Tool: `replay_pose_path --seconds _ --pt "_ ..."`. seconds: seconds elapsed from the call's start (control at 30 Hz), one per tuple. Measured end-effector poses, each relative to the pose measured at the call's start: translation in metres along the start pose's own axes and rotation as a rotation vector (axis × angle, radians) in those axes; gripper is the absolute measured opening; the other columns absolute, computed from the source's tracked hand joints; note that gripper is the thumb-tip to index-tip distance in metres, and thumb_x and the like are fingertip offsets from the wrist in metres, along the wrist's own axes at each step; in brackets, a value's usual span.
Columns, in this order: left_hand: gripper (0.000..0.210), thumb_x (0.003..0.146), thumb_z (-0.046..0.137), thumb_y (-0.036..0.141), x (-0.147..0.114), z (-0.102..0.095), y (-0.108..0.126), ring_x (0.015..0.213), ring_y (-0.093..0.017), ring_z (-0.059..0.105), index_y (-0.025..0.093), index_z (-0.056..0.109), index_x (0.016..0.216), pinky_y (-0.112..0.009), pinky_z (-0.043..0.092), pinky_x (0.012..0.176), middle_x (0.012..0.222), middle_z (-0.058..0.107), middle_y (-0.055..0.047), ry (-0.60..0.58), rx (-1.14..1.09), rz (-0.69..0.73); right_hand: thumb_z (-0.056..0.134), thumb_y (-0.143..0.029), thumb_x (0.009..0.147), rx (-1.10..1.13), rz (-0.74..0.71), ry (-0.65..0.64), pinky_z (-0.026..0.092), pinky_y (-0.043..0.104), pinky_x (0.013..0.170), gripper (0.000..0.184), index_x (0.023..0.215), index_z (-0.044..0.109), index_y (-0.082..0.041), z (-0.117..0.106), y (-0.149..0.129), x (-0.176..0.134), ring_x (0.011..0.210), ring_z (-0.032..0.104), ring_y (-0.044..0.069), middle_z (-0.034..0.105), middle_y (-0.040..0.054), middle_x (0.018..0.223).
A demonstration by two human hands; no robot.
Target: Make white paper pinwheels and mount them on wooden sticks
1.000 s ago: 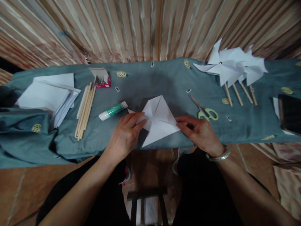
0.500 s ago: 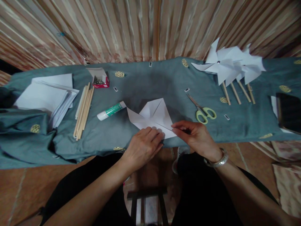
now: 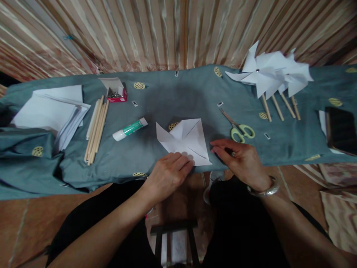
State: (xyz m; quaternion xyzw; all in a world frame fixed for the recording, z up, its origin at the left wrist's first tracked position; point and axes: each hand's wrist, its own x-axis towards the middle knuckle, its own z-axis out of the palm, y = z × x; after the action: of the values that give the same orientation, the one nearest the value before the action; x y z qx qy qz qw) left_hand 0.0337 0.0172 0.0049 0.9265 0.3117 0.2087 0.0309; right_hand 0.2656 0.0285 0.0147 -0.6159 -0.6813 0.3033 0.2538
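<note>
A white paper pinwheel, partly folded, lies near the table's front edge. One pointed blade rises at its left, and the right corner lies spread out. My left hand grips its near edge, the curled fingers pressing on the folds and hiding that part. Just right of the paper and apart from it is my right hand, holding nothing, thumb and forefinger slightly apart. Scissors with light green handles lie beyond this hand. A green and white glue stick rests left of the pinwheel.
Wooden sticks and a stack of white paper lie at the left. Behind the sticks stands an open red box of small metal pieces. Several finished pinwheels lie back right. A phone is at the far right.
My right hand has let go of the paper's right corner and moved a little to the right. The pinwheel has shifted slightly right, with my left hand still on it.
</note>
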Motion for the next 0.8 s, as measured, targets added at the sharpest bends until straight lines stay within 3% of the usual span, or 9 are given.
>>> replay_pose_path --seconds 0.13,0.23,0.43,0.67,0.8 --pt "0.015 0.092 0.053 0.012 -0.004 0.000 -0.001 0.080 -0.017 0.063 0.011 0.062 0.103 -0.030 0.055 0.070 0.091 0.068 -0.006 0.026 -0.048 -0.010 0.058 -0.022 0.085 0.042 -0.183 -0.085 0.050 0.042 0.098 0.028 0.111 0.071 -0.025 0.001 0.003 0.001 0.111 0.063 0.024 0.068 0.0072 0.120" --pt "0.014 0.092 0.053 0.013 -0.007 0.001 -0.002 0.079 -0.017 0.064 0.011 0.063 0.101 -0.030 0.056 0.070 0.089 0.069 -0.007 0.047 -0.072 -0.040 0.060 -0.020 0.085 0.121 -0.243 -0.173 0.042 0.045 0.108 0.033 0.115 0.069 -0.030 0.007 0.004 0.002 0.128 0.052 0.025 0.056 0.0058 0.137" --pt "0.014 0.092 0.054 0.015 -0.011 0.004 -0.005 0.080 -0.017 0.066 0.011 0.064 0.100 -0.029 0.058 0.070 0.091 0.070 -0.008 0.091 -0.184 -0.107 0.067 -0.026 0.083 0.266 -0.202 -0.268 0.038 0.047 0.111 0.021 0.101 0.074 -0.034 0.013 0.000 0.006 0.129 0.050 0.024 0.053 0.0012 0.140" --pt "0.018 0.093 0.052 0.019 -0.016 0.005 -0.008 0.088 -0.018 0.068 0.012 0.063 0.105 -0.032 0.060 0.076 0.096 0.071 -0.009 0.086 -0.256 -0.192 0.069 -0.036 0.083 0.361 -0.134 -0.200 0.039 0.046 0.110 0.012 0.088 0.075 -0.027 0.023 -0.010 0.012 0.125 0.055 0.025 0.061 0.0053 0.131" --pt "0.034 0.093 0.053 0.022 -0.017 0.003 -0.006 0.083 -0.017 0.068 0.012 0.051 0.125 -0.031 0.060 0.074 0.094 0.070 -0.007 0.065 -0.316 -0.282 0.070 -0.033 0.081 0.334 -0.120 -0.122 0.041 0.046 0.108 0.009 0.085 0.073 -0.026 0.032 -0.013 0.014 0.123 0.057 0.025 0.062 0.0066 0.129"
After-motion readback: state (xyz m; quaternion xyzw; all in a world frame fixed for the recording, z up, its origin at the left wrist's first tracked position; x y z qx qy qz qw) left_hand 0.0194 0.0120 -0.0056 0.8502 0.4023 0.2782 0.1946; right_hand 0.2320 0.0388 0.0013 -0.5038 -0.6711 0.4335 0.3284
